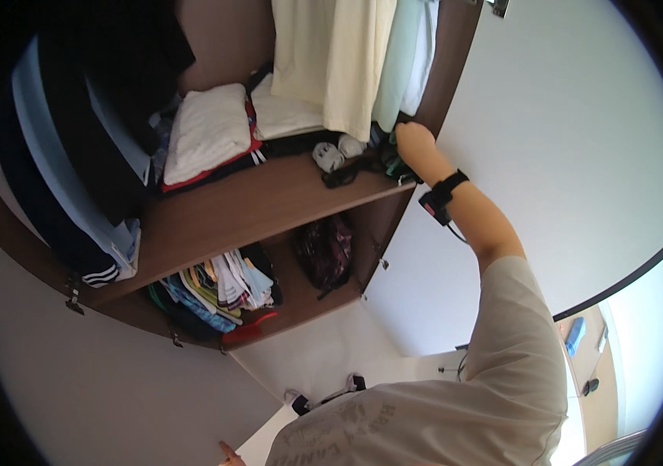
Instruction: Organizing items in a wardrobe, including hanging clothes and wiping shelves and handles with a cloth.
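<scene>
My right hand reaches into the right end of the wardrobe shelf. Its fingers are curled down at a dark bundle in the corner; what they hold is hidden. A black strap with a small box sits on that wrist. Beside the bundle lie rolled grey socks and a black strap-like item. Hanging just above the hand are a cream garment and a pale green one. My left hand shows only partly at the lower edge, a finger stretched out, away from the shelf.
Folded white cloth lies on the shelf, with dark and blue clothes hanging left. Underneath are a row of folded clothes and a dark shiny bag. Open doors flank the wardrobe. My shoes are on the floor.
</scene>
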Motion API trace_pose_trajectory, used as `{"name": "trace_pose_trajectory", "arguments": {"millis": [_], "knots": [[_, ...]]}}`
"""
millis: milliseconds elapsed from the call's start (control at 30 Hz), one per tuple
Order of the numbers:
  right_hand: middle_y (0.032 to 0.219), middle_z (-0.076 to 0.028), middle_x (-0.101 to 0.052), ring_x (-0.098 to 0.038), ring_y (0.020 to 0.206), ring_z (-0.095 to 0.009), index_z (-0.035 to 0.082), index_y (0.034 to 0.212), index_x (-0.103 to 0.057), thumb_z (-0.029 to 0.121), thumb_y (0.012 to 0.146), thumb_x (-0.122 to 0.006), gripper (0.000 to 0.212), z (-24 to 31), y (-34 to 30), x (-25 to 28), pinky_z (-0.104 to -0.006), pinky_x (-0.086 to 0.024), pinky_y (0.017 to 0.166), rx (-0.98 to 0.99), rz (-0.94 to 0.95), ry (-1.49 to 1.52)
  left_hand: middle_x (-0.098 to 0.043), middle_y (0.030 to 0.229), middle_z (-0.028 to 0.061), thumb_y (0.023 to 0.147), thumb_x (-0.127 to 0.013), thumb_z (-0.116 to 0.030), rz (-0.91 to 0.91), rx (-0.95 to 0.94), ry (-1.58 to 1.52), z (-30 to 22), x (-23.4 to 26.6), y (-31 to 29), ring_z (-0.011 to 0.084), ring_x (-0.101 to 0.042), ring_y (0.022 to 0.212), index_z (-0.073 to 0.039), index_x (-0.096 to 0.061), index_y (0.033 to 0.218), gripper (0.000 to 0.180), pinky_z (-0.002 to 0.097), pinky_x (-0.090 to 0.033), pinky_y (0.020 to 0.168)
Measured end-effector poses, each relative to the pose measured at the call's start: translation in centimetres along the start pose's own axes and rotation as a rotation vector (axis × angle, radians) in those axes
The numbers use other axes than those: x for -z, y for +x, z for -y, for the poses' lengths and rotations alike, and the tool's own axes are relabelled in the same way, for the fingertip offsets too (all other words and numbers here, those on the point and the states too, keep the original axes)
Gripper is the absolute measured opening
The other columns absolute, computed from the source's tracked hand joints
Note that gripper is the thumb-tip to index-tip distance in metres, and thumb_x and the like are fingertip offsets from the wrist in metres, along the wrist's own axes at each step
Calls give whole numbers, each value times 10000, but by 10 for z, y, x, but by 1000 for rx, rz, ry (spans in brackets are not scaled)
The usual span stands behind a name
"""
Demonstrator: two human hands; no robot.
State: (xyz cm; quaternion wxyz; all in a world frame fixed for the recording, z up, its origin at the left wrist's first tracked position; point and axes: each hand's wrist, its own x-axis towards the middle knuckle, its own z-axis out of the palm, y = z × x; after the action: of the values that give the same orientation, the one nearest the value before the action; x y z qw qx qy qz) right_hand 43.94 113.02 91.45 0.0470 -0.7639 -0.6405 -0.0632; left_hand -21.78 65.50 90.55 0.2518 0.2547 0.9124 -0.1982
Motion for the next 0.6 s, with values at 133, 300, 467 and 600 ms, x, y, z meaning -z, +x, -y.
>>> {"name": "trace_pose_trajectory", "arguments": {"millis": [133, 300, 467, 600], "knots": [[839, -154, -668, -656, 823, -290, 32, 774, -695, 98, 721, -607, 122, 13, -27, 32, -351, -536, 687, -8, 119, -50, -647, 803, 231, 812, -414, -668, -348, -2, -435, 71, -36, 45, 348, -618, 689, -15, -655, 883, 699, 448, -456, 558], [820, -202, -647, -636, 822, -340, 15, 783, -691, 80, 674, -583, 167, 0, -40, 146, -392, -520, 718, 221, 351, 43, -652, 901, 225, 801, -361, -721, -522, -91, -93, 143, -79, 119, 341, -615, 773, 0, -631, 1034, 805, 433, -454, 649], [804, -161, -626, -602, 767, -368, 28, 838, -593, 7, 697, -554, 149, -32, -17, 301, -439, -498, 668, 6, -608, -90, -650, 915, 224, 804, -368, -714, -420, -74, -104, 121, -72, 143, 339, -613, 794, 1, -625, 1048, 797, 429, -452, 671], [794, -158, -652, -646, 745, -312, 34, 778, -657, 38, 727, -546, 122, -61, 46, 341, -398, -525, 652, -65, -764, -298, -649, 925, 222, 806, -374, -707, -381, -78, -108, 103, -62, 149, 337, -611, 811, 1, -620, 1058, 791, 426, -451, 689]]}}
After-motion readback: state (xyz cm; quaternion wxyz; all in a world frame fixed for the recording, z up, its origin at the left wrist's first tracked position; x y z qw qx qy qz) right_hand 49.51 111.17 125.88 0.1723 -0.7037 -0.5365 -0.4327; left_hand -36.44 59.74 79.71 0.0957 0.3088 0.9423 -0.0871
